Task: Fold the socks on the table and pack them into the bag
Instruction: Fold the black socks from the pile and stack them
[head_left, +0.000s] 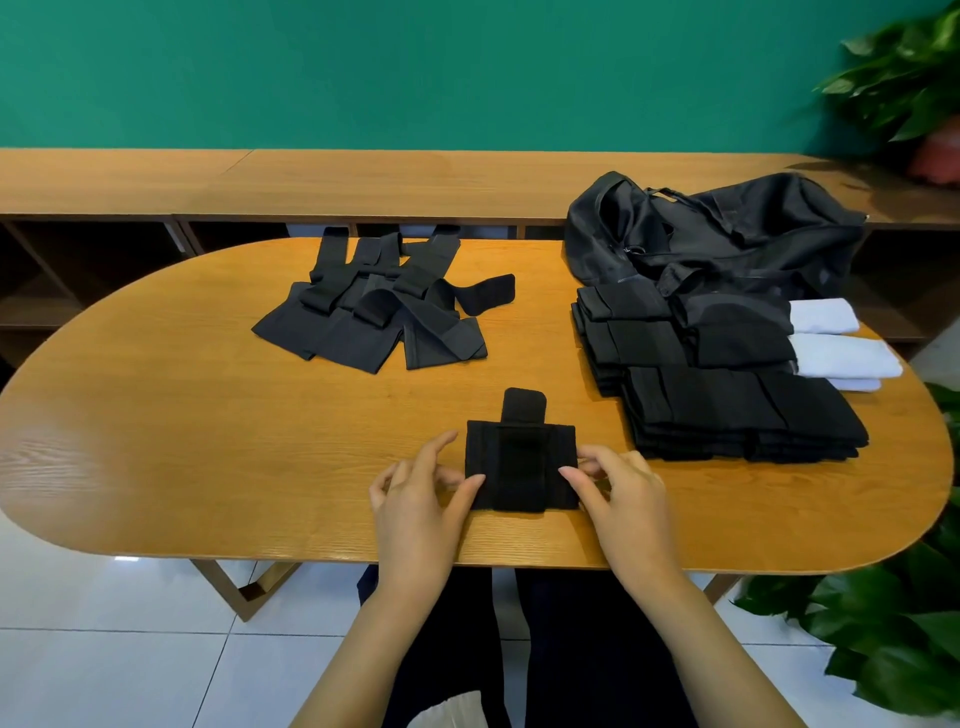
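A partly folded black sock pair (521, 457) lies near the table's front edge, its toe end sticking out at the far side. My left hand (415, 509) pinches its left edge with thumb and fingers. On the right edge, my right hand (618, 499) pinches the sock in the same way. A loose pile of unfolded dark socks (374, 306) lies at the middle back. Folded black socks (727, 405) are stacked at the right, with folded white socks (841, 353) beside them. The black bag (727, 228) slumps at the back right.
The oval wooden table (182, 415) stands in front of a low wooden shelf (260, 182) along a green wall. Leafy plants (904, 623) stand at the right, near the table's end. White floor tiles show below.
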